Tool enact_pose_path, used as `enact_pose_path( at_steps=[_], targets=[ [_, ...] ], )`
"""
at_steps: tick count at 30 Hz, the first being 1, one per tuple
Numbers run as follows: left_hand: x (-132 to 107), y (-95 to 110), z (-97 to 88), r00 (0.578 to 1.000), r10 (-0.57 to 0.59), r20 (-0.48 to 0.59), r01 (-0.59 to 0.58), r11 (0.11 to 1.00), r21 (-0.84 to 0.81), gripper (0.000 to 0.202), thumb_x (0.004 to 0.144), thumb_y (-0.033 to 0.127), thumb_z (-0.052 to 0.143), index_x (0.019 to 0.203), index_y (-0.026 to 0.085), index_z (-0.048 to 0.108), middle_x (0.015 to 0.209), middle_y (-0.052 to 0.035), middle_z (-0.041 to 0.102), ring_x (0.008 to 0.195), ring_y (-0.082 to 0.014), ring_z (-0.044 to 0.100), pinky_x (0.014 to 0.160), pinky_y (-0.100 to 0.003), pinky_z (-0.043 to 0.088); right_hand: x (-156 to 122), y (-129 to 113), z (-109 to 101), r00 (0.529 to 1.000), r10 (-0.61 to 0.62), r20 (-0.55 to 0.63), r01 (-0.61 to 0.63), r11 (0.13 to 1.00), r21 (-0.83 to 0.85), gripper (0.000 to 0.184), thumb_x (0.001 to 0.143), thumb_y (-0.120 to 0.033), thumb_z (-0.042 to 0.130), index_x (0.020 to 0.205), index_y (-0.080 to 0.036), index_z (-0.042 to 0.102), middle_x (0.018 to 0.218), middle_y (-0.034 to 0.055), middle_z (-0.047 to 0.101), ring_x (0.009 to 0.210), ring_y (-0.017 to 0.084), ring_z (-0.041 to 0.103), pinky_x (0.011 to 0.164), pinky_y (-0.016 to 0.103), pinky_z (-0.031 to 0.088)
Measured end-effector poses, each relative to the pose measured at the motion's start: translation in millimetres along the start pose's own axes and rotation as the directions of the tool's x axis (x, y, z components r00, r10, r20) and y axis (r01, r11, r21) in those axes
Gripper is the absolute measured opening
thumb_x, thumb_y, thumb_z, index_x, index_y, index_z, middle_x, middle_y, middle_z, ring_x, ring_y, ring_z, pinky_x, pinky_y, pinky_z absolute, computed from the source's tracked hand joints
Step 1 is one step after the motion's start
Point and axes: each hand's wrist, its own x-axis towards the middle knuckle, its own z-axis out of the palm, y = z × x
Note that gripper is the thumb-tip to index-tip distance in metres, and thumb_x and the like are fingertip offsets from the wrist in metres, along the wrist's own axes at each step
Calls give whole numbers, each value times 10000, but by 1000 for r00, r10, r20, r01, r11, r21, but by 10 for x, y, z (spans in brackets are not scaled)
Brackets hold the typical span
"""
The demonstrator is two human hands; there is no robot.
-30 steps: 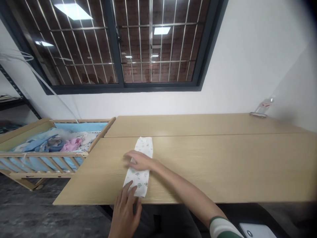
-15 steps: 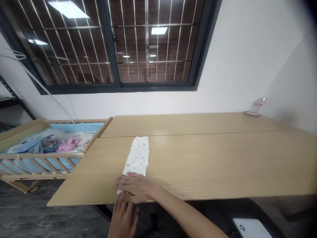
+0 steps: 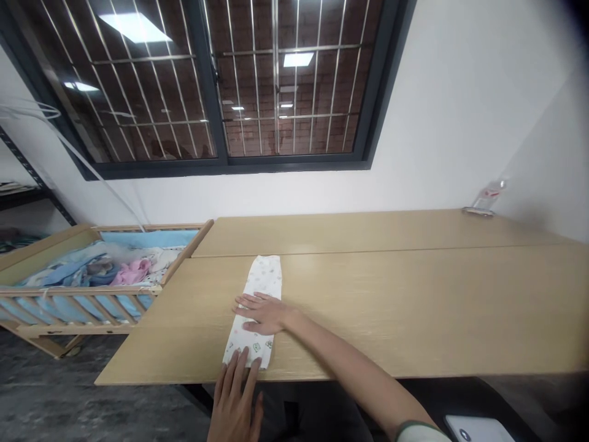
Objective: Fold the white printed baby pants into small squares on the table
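A long, narrow strip of folded white cloth with small printed figures lies on the wooden table, running from the near edge toward the wall. My right hand lies flat across its middle, fingers stretched out to the left. My left hand rests with its fingertips on the cloth's near end at the table edge, fingers straight and together. Neither hand grips the cloth; both press on it.
A wooden baby cot with blue lining and a heap of blue, pink and white clothes stands left of the table. A clear plastic bottle lies at the far right by the wall. A barred window is above. A white device sits low right.
My right hand has slid from the cloth's near end up to its middle, after coming down from the middle a second ago. My left hand stays at the near end.
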Motion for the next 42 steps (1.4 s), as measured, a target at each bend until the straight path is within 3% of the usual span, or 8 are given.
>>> enact_pose_path(
  at_steps=[16,21,26,31,34,36,39,42],
  targets=[
    [-4,-27,47,1000,10,-25,-9,999,41,564,874,248,585,1436,254,543,1432,-91,621,1316,-268,558,1030,-409,426,353,1143,-470,956,271,-110,-286,945,-160,695,1037,-629,286,1622,-255,270,1700,62,128,1586,279,76,1283,494,51],
    [7,-36,62,999,16,-45,-13,998,59,544,868,255,594,1411,260,567,1406,-95,638,1296,-263,570,1011,-402,436,387,1314,-518,951,263,-163,-289,943,-164,663,1050,-581,287,1615,-234,301,1694,61,167,1580,289,121,1285,486,102],
    [12,-31,21,999,27,-25,-25,998,64,544,867,265,593,1411,260,569,1418,-95,629,1311,-269,559,1013,-403,439,416,1338,-556,951,261,-166,-287,944,-161,641,1056,-527,306,1607,-199,329,1684,73,209,1575,273,154,1289,459,125],
    [44,-19,-17,1000,7,-19,-6,998,56,535,874,285,601,1406,245,575,1438,-107,611,1320,-282,547,1011,-413,437,398,1172,-537,937,220,-271,-282,934,-218,603,1047,-416,358,1573,-121,383,1668,143,268,1572,281,176,1286,474,121],
    [62,-10,-31,1000,8,-22,-7,999,41,535,870,284,605,1403,247,576,1434,-106,614,1325,-285,540,1018,-418,424,293,870,-495,889,223,-400,-305,940,-154,575,1028,-357,405,1550,-116,404,1671,165,268,1561,306,207,1269,501,173],
    [74,-10,-48,1000,4,-21,-3,1000,22,529,871,277,611,1399,250,580,1436,-105,613,1324,-285,541,1028,-423,407,155,564,-436,853,247,-461,-304,951,-52,524,1016,-350,446,1485,-119,486,1616,188,379,1496,322,347,1223,497,287],
    [99,-60,-92,1000,-27,-1,27,999,-33,482,901,289,600,1383,279,588,1419,-78,629,1285,-262,575,1018,-417,394,-143,22,-294,890,165,-424,-152,986,64,339,1015,-326,479,1248,-171,670,1268,141,681,1199,261,615,1046,406,478],
    [130,-218,-139,998,-64,19,66,990,-121,408,950,312,571,1356,290,600,1354,-58,673,1197,-223,635,978,-383,420,-487,-464,-124,939,63,-339,-23,992,121,289,1022,-346,500,1151,-208,719,1065,87,735,1025,214,671,925,329,518]
  ],
)
